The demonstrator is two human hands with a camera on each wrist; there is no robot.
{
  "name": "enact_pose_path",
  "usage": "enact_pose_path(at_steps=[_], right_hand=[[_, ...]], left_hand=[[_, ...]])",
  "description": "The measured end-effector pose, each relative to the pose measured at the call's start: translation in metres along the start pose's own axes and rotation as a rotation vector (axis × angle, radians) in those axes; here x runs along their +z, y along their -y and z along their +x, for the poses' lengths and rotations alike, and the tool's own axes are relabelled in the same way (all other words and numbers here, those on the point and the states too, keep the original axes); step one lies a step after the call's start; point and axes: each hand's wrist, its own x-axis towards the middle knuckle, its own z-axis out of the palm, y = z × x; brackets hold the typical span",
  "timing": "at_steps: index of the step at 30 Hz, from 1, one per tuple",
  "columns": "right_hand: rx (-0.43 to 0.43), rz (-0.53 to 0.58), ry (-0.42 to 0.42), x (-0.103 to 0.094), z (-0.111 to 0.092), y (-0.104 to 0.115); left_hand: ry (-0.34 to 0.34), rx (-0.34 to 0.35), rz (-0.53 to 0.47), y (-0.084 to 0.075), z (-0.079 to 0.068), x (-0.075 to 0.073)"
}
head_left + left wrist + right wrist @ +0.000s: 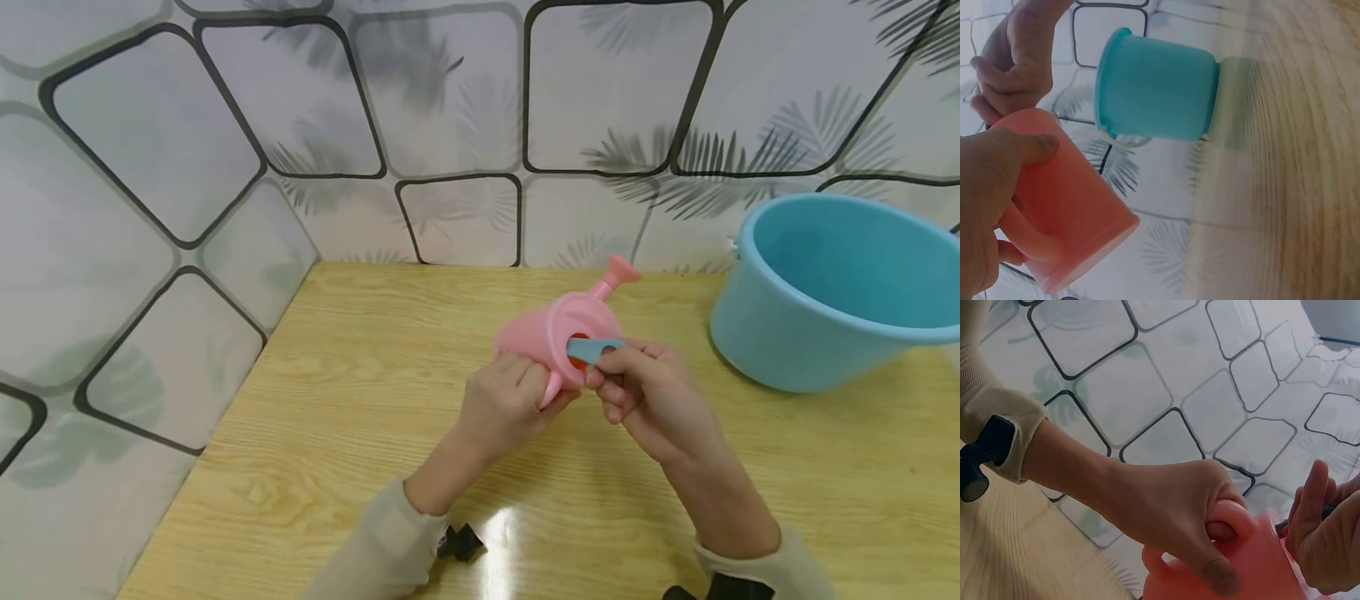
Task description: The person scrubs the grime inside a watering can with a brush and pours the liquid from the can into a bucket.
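Sitting tilted in left hand point(504, 402): pink watering can point(536, 332)

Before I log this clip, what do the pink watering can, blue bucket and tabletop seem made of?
Pink watering can: probably plastic, smooth and satiny, evenly coloured with rounded edges.
Blue bucket: likely plastic too, semi-matte, with a thick rounded rim.
Tabletop: wood-grained and glossy, showing a bright glare; solid wood or laminate, I cannot tell.

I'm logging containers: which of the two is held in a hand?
The pink watering can, gripped by the left hand; the blue bucket stands untouched on the wooden table.
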Motion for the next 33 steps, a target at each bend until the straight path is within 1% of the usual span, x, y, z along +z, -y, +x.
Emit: enact_pose_path(at_steps=[3,7,10,12,14,17,22,24,26,30,32,33], right_hand=[[0.020,0.072,0.022,-0.003,0.001,0.000],[0.054,0.213,0.030,-0.008,0.000,0.000],[0.075,0.302,0.011,-0.003,-0.003,-0.001],[0.083,0.347,0.000,0.003,-0.004,-0.002],[0.094,0.372,-0.015,0.007,-0.004,-0.002],[0.114,0.411,-0.020,0.007,-0.004,-0.002],[0.117,0.485,0.004,-0.002,-0.007,-0.002],[0.115,0.499,-0.001,-0.003,-0.009,-0.001],[0.125,0.509,-0.008,-0.001,-0.008,-0.001],[0.154,0.527,-0.005,0.003,-0.005,0.000],[0.166,0.558,0.021,0.003,-0.003,0.001],[0.163,0.571,0.034,0.001,-0.003,0.001]], left_hand=[[0.001,0.006,0.006,0.002,0.001,0.000],[0.018,-0.020,0.042,0.007,-0.002,0.001],[0.009,-0.029,0.057,0.004,-0.002,0.002],[-0.007,-0.018,0.062,-0.002,0.000,0.003],[-0.017,-0.006,0.060,-0.006,0.001,0.003],[-0.028,-0.003,0.072,-0.009,0.002,0.002],[-0.016,-0.074,0.091,-0.006,0.001,0.003],[-0.009,-0.092,0.094,-0.006,0.000,0.003],[-0.006,-0.084,0.082,-0.007,-0.001,0.004],[-0.016,-0.027,0.090,-0.011,0.000,0.004],[-0.018,-0.024,0.103,-0.012,0.001,0.003],[-0.019,-0.035,0.105,-0.011,0.002,0.003]])
